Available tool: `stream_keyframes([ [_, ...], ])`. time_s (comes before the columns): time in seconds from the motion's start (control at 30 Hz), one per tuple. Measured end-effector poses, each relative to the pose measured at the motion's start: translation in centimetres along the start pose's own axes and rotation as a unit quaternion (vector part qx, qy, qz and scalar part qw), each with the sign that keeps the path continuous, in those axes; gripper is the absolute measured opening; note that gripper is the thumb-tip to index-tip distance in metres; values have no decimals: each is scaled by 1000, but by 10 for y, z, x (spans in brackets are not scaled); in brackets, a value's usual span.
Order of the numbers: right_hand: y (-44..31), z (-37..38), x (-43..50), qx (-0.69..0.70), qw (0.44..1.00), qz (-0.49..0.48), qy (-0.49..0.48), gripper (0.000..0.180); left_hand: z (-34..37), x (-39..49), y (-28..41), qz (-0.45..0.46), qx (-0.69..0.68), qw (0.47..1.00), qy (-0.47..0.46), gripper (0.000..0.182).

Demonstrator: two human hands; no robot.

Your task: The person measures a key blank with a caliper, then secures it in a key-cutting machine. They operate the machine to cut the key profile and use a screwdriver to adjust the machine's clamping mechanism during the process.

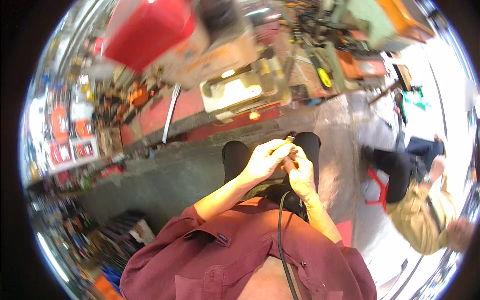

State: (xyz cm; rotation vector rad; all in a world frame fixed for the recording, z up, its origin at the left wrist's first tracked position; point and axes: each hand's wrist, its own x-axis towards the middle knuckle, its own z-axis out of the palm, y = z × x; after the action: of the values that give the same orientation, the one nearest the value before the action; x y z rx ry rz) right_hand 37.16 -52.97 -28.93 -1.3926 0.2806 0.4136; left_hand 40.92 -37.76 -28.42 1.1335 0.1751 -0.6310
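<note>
Both hands meet above my knees, at the middle of the view. My left hand has its fingers closed round a small part with a brass-coloured tip; what kind of part it is I cannot tell. Against the same part, from the right, press the thumb and fingers of my right hand. The fingers hide most of it. A dark cable runs up over the maroon shirt towards my lap; whether it joins the part is not clear.
Ahead stands a red-topped workbench with a metal strip jutting over its edge, a lit pale tray and pliers. Beyond it is a blurred red machine housing. At right sits another person on a red stool.
</note>
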Motion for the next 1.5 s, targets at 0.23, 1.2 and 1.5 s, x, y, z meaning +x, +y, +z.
stream_keyframes([
  [0.23,45,-37,9,-110,980,-81,-148,49,-14,-41,-55,118,-97,968,197,27],
  [1.2,181,-116,5,-171,960,-165,148,18,-147,-54,333,486,118,853,148,17],
  [1.5,181,-103,-1,-163,951,-186,183,18,-136,-85,306,484,199,846,107,26],
])
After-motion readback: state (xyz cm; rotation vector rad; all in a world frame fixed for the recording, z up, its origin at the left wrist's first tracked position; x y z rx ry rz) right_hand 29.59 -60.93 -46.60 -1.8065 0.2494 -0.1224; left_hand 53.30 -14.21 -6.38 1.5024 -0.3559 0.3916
